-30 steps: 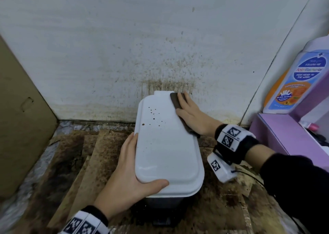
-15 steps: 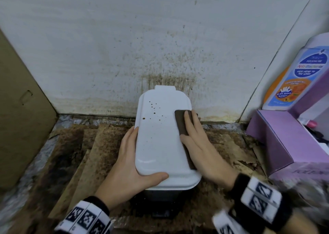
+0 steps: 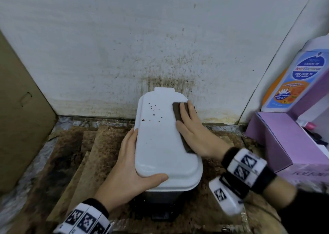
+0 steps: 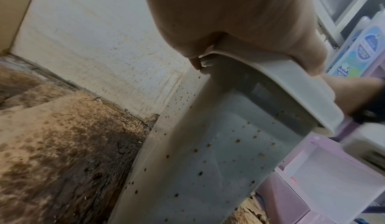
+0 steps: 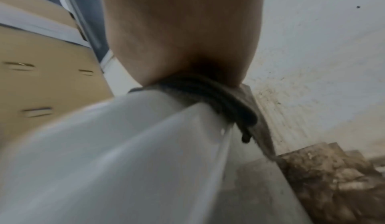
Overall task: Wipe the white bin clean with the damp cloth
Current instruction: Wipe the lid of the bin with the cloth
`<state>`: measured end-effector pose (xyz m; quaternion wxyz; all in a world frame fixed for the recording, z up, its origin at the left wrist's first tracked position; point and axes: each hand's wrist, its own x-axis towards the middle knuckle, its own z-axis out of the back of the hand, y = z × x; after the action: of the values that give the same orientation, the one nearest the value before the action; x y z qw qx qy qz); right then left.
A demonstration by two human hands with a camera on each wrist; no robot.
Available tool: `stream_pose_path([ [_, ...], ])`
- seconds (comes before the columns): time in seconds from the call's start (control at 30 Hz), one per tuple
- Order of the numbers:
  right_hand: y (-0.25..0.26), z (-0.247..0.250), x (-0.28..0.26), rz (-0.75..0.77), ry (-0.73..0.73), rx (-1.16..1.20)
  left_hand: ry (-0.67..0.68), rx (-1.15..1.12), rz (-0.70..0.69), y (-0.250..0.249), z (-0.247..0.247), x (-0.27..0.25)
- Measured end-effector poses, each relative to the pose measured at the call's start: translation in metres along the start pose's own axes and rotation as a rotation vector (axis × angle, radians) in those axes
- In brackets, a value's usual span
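Nearest, the left hand (image 3: 124,164) grips the near left corner of the bin (image 3: 163,144): its thumb lies curled over the front edge of the white lid, and its fingers run straight along the lid's left side. In the left wrist view the palm (image 4: 229,18) presses against the lid's rim, and the bin's wall (image 4: 218,153) below it is speckled with small brown spots. A marked band sits on each wrist.

The bin stands on stained brown cardboard (image 3: 71,162) on the floor, its back close to the wall (image 3: 124,47). Its lid is shut. The near half of the lid looks clean; a scatter of dark red-brown spots (image 3: 153,112) lies on the far left part.

The right hand (image 3: 192,132) lies flat on the right side of the lid, fingers straight and together, pressing the cloth (image 3: 178,112) down. The cloth is dark brown; it shows ahead of the fingertips near the far right corner and again as a strip under the heel of the hand, along the lid's right edge. In the right wrist view the cloth (image 5: 218,99) is bunched between the palm and the lid's rim and hangs a little over the edge; that view is blurred.

To the right stands a purple box (image 3: 277,141), open at the top, with a bottle (image 3: 300,79) bearing a blue and orange label behind it. At the far left leans a cardboard sheet (image 3: 19,118). Behind the bin the wall carries brown streaks and specks, thickest just above the lid's hinge tab.
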<state>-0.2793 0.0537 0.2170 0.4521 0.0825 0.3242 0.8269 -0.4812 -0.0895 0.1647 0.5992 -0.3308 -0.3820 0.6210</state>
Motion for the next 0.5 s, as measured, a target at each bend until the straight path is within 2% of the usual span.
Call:
stream_pose_path([
  [0.13, 0.002, 0.026, 0.048, -0.039, 0.058, -0.011, 0.017, -0.007, 0.009, -0.001, 0.003, 0.001],
  [0.27, -0.003, 0.031, 0.071, -0.053, 0.049, -0.012, 0.019, 0.008, 0.014, -0.004, 0.004, 0.001],
  [0.37, -0.004, 0.026, 0.063, -0.045, 0.019, 0.009, 0.031, 0.008, 0.021, -0.004, 0.004, 0.000],
  [0.5, -0.002, 0.014, 0.021, -0.031, 0.042, 0.090, 0.031, 0.016, 0.010, -0.004, 0.003, 0.000],
])
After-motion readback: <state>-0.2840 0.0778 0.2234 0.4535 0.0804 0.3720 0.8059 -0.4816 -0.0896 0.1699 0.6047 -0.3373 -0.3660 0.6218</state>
